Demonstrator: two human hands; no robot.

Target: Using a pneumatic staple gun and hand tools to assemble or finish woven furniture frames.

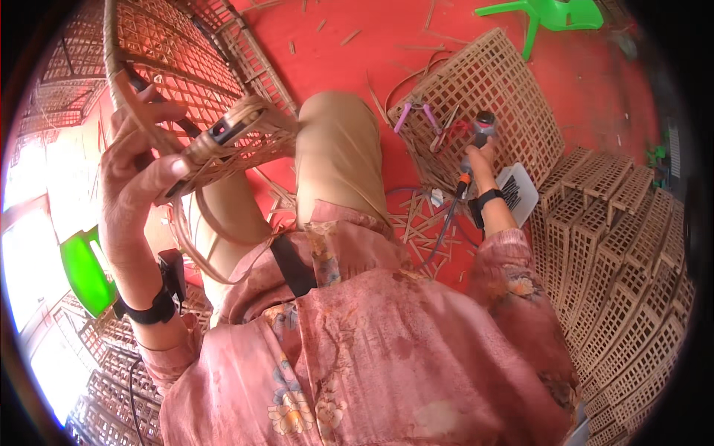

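Red floor (pixel 416 22) carries bamboo scraps and a flat lattice panel (pixel 506 97); left hand (pixel 137 175) grips a raised woven basket's rim (pixel 223 141); right hand (pixel 480 160) closes around a power tool (pixel 483 128) on the panel's near edge.

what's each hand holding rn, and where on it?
Left hand grips the woven bamboo basket at its curved rim. Right hand is on the power tool lying on a lattice panel, around its handle; how firmly cannot be told.

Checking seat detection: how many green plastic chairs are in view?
2. One green plastic chair stands on the red floor at top right. A second green plastic seat shows partly at the left edge, below the left hand. Others may be hidden.
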